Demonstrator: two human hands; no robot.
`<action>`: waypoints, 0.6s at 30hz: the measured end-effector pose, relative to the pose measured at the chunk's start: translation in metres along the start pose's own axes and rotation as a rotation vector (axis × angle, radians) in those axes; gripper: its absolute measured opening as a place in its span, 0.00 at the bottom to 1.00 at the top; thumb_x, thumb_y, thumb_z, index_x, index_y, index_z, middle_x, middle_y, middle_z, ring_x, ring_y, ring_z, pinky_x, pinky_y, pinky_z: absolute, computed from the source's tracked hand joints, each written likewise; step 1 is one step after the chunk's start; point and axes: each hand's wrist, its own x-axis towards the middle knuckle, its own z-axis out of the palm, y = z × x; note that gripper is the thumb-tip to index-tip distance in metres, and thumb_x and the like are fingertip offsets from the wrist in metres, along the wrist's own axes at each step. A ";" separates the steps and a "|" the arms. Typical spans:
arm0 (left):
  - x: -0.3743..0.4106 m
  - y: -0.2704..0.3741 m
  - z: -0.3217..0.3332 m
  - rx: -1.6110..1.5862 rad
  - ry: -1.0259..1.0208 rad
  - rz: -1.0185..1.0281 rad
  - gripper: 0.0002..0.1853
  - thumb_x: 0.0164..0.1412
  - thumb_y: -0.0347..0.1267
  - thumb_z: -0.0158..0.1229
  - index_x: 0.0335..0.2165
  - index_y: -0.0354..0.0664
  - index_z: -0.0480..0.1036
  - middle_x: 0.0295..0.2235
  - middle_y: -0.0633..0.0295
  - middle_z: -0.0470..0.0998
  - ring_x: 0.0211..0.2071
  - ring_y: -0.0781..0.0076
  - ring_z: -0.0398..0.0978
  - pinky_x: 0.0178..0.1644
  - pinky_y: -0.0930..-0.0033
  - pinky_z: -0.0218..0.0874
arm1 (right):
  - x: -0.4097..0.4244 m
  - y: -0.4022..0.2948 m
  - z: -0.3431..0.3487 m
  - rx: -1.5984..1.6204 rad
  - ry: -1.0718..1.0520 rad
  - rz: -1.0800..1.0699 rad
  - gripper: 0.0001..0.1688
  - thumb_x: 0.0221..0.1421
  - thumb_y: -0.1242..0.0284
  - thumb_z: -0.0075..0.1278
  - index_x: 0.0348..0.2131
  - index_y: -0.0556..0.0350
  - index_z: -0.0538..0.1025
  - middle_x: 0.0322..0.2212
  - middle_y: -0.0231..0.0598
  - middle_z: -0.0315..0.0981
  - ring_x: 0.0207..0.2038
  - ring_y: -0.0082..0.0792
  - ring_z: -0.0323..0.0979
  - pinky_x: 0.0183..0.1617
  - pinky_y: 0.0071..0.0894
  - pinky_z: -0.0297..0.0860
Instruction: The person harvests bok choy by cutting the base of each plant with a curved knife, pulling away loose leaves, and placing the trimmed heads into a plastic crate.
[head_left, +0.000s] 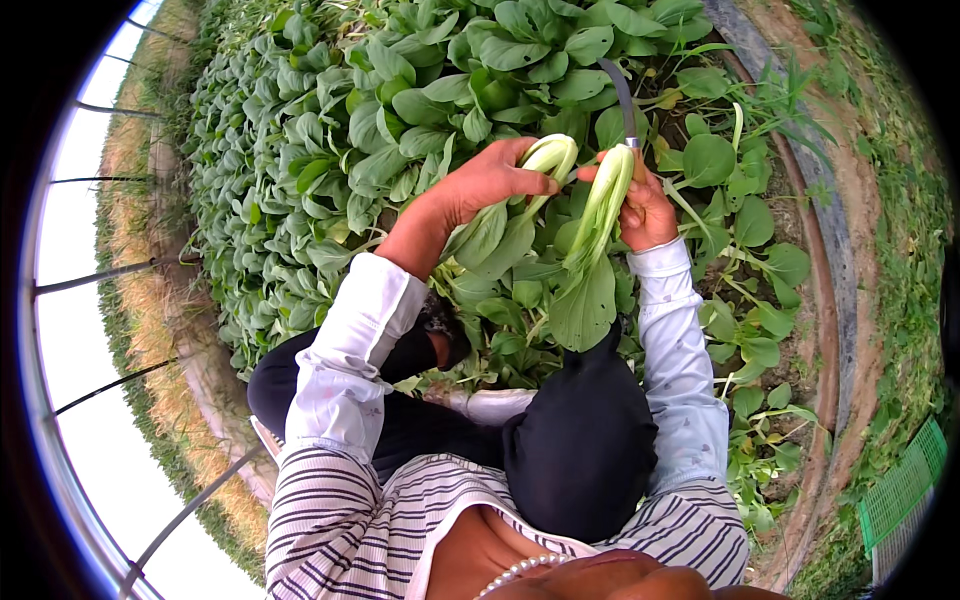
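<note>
My left hand (499, 176) grips a head of bok choy (551, 157) at its pale base, thumb across the stalks, with its leaves hanging down towards me. A second head of bok choy (606, 199) hangs from my right hand (641, 202), its base up and its broad leaf pointing at my knee. The same hand holds a sickle by its wooden handle; the curved dark blade (622, 97) points away from me over the plants. The two heads are apart. Part of the right fingers is hidden behind the stalks.
Dense bok choy plants (390, 120) cover the bed ahead and to the left. Loose leaves lie on soil near my right arm. Beyond run a brown hose (821, 300) and a grey strip (840, 247). A green plastic crate (904, 484) stands at the lower right. Metal hoops curve at the left.
</note>
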 end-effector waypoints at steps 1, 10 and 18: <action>0.007 -0.008 0.009 -0.085 -0.004 0.006 0.27 0.45 0.28 0.56 0.47 0.34 0.61 0.41 0.58 0.71 0.41 0.71 0.71 0.42 0.73 0.62 | 0.003 0.003 0.005 -0.011 0.037 0.001 0.23 0.49 0.73 0.49 0.45 0.62 0.63 0.36 0.51 0.71 0.12 0.14 0.58 0.16 0.07 0.58; 0.025 -0.045 0.028 -0.603 0.030 0.038 0.31 0.48 0.34 0.62 0.49 0.35 0.59 0.40 0.58 0.70 0.38 0.70 0.71 0.44 0.68 0.65 | 0.015 0.014 0.024 -0.586 0.295 -0.197 0.18 0.51 0.72 0.50 0.42 0.61 0.70 0.23 0.24 0.66 0.16 0.11 0.55 0.17 0.12 0.54; 0.025 -0.041 0.034 -0.261 0.201 0.045 0.34 0.41 0.30 0.68 0.48 0.38 0.62 0.40 0.64 0.71 0.42 0.75 0.67 0.49 0.73 0.56 | 0.001 0.017 0.015 -0.641 0.408 -0.187 0.18 0.49 0.69 0.56 0.38 0.62 0.71 0.20 0.26 0.66 0.14 0.12 0.55 0.16 0.12 0.54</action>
